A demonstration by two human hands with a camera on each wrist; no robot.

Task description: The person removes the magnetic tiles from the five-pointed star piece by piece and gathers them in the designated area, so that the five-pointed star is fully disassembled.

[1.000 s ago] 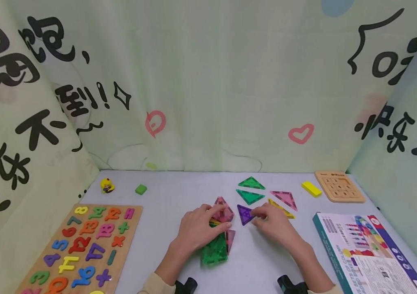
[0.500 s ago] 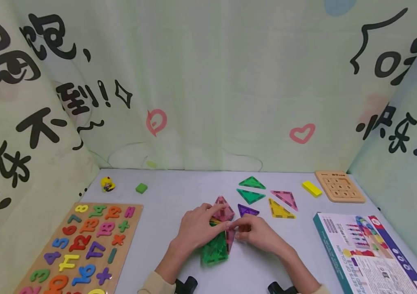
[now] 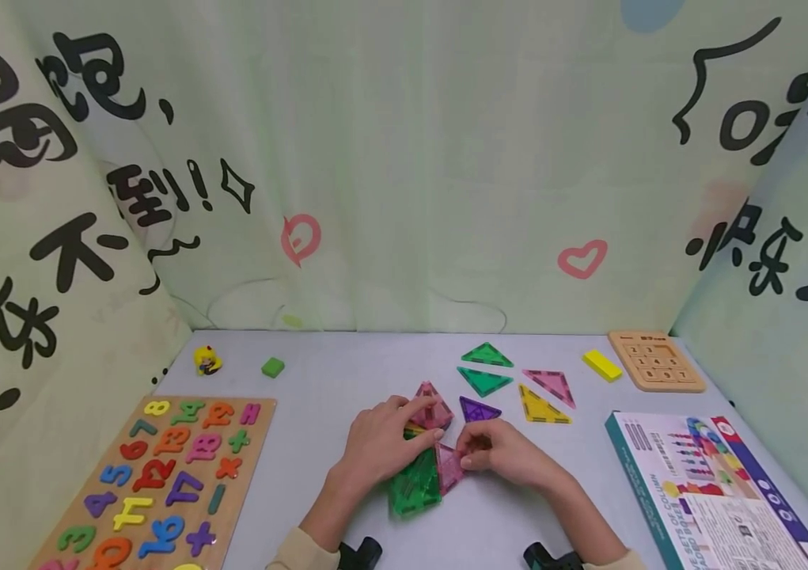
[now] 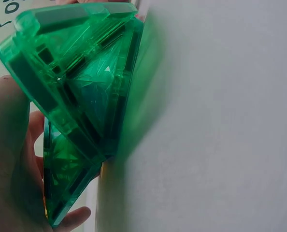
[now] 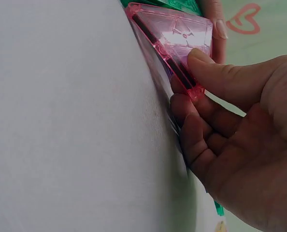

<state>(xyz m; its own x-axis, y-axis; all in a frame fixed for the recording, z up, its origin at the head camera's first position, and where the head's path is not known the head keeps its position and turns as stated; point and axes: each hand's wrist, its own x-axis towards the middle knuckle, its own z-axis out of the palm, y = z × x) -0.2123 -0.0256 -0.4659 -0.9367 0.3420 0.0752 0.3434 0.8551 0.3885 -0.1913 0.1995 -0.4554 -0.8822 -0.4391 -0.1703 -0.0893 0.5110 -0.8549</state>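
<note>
In the head view my left hand (image 3: 388, 442) grips a structure of see-through magnetic tiles, with a green part (image 3: 414, 484) at the front and a pink part (image 3: 430, 404) at the back. A strip of yellow shows under its fingers, and the palm hides the middle. My right hand (image 3: 506, 455) pinches the corner of a pink triangular magnetic tile (image 3: 449, 467) at the structure's right side. The right wrist view shows the thumb on top of this pink tile (image 5: 175, 34) and fingers beneath. Green triangular tiles (image 4: 93, 92) fill the left wrist view, standing at angles to each other.
Loose triangular tiles lie behind the right hand: purple (image 3: 479, 409), yellow (image 3: 543, 406), pink (image 3: 551, 386) and green (image 3: 485, 381). A number board (image 3: 254, 459) is at left. A box (image 3: 724, 491), a yellow block (image 3: 602, 366) and a wooden board (image 3: 656, 362) are at right.
My right hand has left the purple tile and come toward me and left to the pink tile, which has swung outward. The purple tile lies behind it. The left hand keeps its place.
</note>
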